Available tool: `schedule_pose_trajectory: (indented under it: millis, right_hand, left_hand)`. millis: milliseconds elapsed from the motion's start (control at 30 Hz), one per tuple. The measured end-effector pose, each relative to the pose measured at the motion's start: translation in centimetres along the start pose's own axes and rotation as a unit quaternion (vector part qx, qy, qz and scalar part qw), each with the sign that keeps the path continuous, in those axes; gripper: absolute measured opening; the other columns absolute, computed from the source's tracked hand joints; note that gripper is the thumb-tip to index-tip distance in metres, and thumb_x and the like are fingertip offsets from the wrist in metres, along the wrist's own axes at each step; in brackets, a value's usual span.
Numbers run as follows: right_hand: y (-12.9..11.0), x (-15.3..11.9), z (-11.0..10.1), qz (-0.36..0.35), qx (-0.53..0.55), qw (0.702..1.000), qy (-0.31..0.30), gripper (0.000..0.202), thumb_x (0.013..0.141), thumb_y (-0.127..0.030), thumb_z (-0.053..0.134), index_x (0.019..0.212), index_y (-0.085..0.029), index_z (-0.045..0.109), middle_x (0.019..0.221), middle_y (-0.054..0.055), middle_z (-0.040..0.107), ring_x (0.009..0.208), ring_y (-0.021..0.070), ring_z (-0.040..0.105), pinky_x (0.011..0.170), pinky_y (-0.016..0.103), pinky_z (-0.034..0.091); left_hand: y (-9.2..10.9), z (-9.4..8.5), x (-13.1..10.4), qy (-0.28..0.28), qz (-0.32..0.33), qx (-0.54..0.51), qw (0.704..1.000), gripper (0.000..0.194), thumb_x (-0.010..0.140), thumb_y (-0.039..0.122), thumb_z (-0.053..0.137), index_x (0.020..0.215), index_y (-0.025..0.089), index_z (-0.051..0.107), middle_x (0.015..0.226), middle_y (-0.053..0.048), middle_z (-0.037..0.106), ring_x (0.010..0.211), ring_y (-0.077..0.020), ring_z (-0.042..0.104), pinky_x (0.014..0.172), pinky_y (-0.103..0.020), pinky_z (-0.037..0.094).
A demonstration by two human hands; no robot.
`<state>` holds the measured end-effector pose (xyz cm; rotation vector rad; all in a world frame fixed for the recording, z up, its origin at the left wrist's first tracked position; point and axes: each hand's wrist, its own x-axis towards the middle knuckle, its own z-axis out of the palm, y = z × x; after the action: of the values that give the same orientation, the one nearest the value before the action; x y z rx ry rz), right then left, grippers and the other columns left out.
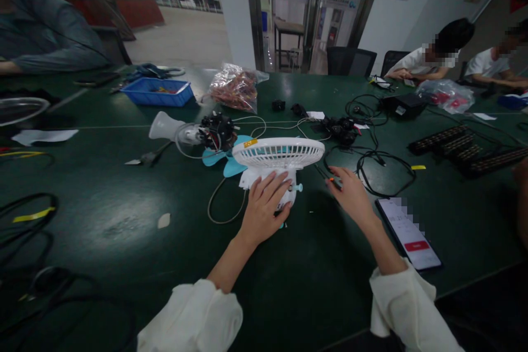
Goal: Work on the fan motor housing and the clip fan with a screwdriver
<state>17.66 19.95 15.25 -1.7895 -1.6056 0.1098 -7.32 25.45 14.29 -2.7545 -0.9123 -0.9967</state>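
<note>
A small white fan body with its white grille (279, 153) on top sits on the dark green table (124, 231). My left hand (266, 202) rests on the fan's white housing below the grille and holds it. My right hand (350, 191) lies on the table to the right of the fan, fingers closed around a thin screwdriver (326, 176) with an orange band. Behind the fan lie a light blue fan blade (223, 159), a black motor (218, 131) with wires and a white stand (167, 126).
A phone (408, 232) with a lit screen lies by my right wrist. Black cables (383, 170) loop right of the fan. A blue tray (157, 91), a clear bag of parts (235, 88) and dark connector strips (466, 146) stand farther off. Other people sit at the left and far right.
</note>
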Motion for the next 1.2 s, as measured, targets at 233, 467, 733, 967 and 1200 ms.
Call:
schedule_pose_trajectory:
  millis: [233,467,733,967,1200]
  right_hand:
    - [3.9,-1.1,0.4,0.037,-0.112,0.989,-0.085,0.038,0.082,-0.027,0.061,0.119,-0.019,0.061,0.108,0.013,0.058,0.102,0.0292,0.058,0.088,0.043,0.048]
    - [0.3,-1.0,-0.3,-0.061,0.007,0.993,-0.105,0.030,0.083,-0.025,0.062,0.113,-0.022,0.064,0.103,0.008,0.059,0.090,0.0215,0.061,0.078,0.036,0.051]
    - [-1.7,-2.0,1.2,-0.142,0.078,0.945,-0.286,0.008,0.085,-0.018,0.062,0.089,-0.020,0.068,0.085,0.003,0.060,0.073,0.0139,0.061,0.067,0.026,0.049]
    - [-1.9,-1.8,1.2,-0.111,0.089,0.962,-0.233,0.004,0.084,-0.016,0.061,0.084,-0.019,0.064,0.078,0.001,0.064,0.070,0.0152,0.062,0.064,0.027,0.048]
    - [-3.7,-1.5,1.4,0.026,0.335,0.941,-0.037,0.015,0.079,-0.034,0.068,0.080,-0.019,0.065,0.072,0.000,0.066,0.062,0.0142,0.064,0.058,0.026,0.053]
  left_hand:
    - [0.1,-0.1,0.1,-0.012,-0.006,-0.001,1.000,0.048,0.090,0.029,0.050,0.137,0.021,0.046,0.143,-0.007,0.049,0.139,-0.0261,0.034,0.115,-0.048,0.026]
    - [0.1,-0.2,0.1,-0.019,-0.009,0.004,1.000,0.048,0.090,0.030,0.049,0.137,0.021,0.046,0.143,-0.007,0.048,0.139,-0.0252,0.033,0.116,-0.047,0.024]
    - [0.1,-0.1,0.1,-0.010,-0.003,0.008,1.000,0.047,0.090,0.030,0.050,0.136,0.021,0.047,0.143,-0.007,0.049,0.139,-0.0251,0.033,0.116,-0.047,0.024]
    - [0.1,-0.2,0.1,-0.018,-0.005,0.005,1.000,0.047,0.090,0.029,0.049,0.137,0.021,0.046,0.143,-0.007,0.048,0.139,-0.0260,0.033,0.115,-0.048,0.025]
    - [0.1,-0.1,0.1,-0.017,-0.005,0.002,1.000,0.049,0.090,0.030,0.049,0.138,0.022,0.045,0.143,-0.008,0.048,0.139,-0.0263,0.033,0.115,-0.048,0.025]
